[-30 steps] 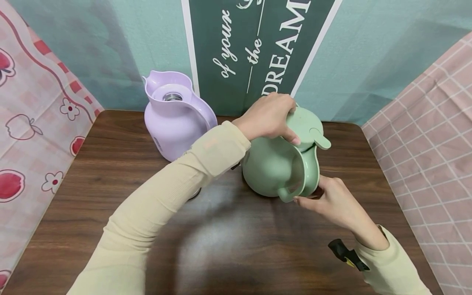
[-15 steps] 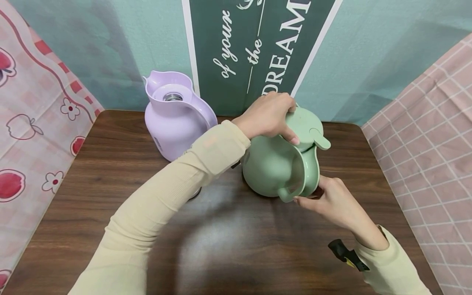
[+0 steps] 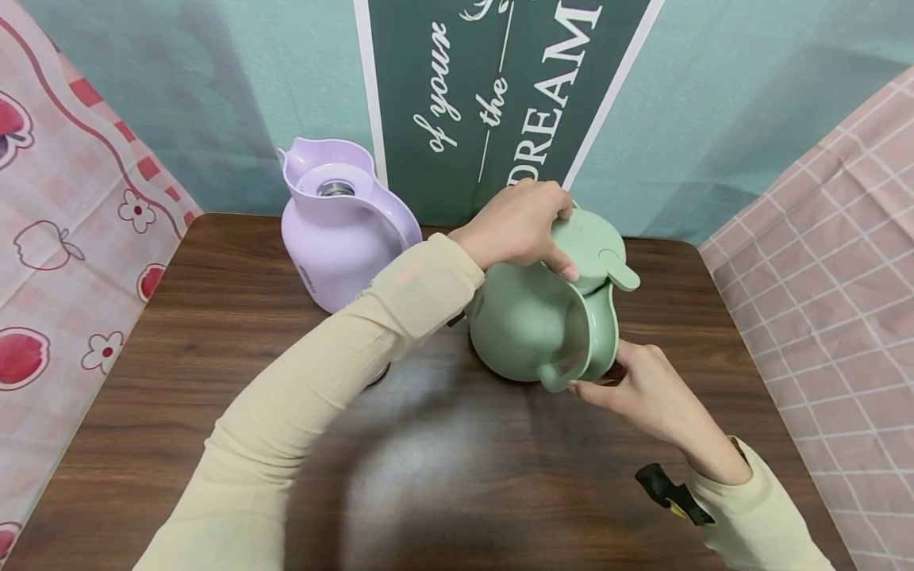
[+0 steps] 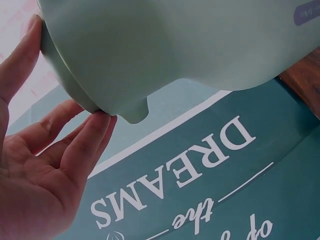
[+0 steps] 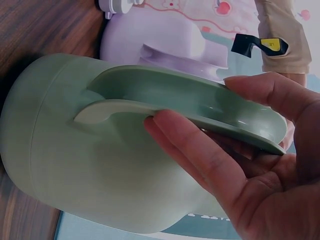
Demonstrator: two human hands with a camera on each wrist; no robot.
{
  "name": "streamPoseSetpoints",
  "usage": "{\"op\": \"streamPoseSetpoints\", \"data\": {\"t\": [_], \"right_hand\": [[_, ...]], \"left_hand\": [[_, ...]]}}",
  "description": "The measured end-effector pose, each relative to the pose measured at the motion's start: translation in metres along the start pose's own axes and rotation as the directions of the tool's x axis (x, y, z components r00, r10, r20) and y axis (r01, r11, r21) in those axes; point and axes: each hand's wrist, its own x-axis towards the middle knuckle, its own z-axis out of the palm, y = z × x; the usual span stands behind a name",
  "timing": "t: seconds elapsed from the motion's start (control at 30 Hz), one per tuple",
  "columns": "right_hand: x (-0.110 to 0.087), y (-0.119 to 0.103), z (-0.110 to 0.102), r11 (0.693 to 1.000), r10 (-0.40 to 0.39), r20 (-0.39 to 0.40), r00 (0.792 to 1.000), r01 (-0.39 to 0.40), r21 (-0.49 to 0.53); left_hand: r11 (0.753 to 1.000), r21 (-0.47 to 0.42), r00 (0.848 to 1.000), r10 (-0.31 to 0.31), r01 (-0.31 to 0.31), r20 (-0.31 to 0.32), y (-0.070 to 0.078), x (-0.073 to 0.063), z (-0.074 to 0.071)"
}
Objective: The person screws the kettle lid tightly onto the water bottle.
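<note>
A pale green thermos jug (image 3: 517,325) stands on the wooden table, its handle turned toward the front right. My left hand (image 3: 517,226) grips the round green lid (image 3: 589,246) on top, thumb on the near side. In the left wrist view, fingertips press the rim of that lid (image 4: 65,75) on opposite sides. The jug's handle (image 3: 604,333) is in my right hand (image 3: 646,388), with the fingers curled around it. A lilac thermos jug (image 3: 339,246) is upright to the left, its top uncovered and its inner mouth showing.
A small white and lilac part (image 5: 117,5) lies beside the lilac jug; my left sleeve (image 3: 343,357) mostly covers it in the head view. A teal backdrop (image 3: 714,119) rises behind the table (image 3: 500,476), with patterned cloths at both sides.
</note>
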Motion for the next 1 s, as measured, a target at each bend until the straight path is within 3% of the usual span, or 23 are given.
{"op": "streamPoseSetpoints", "data": {"t": [1.0], "right_hand": [[0.0005, 0.0016, -0.0001, 1.0, -0.006, -0.001, 1.0, 0.006, -0.018]], "left_hand": [[0.995, -0.095, 1.0, 0.03, -0.029, 0.006, -0.0086, -0.0003, 0.0026]]}}
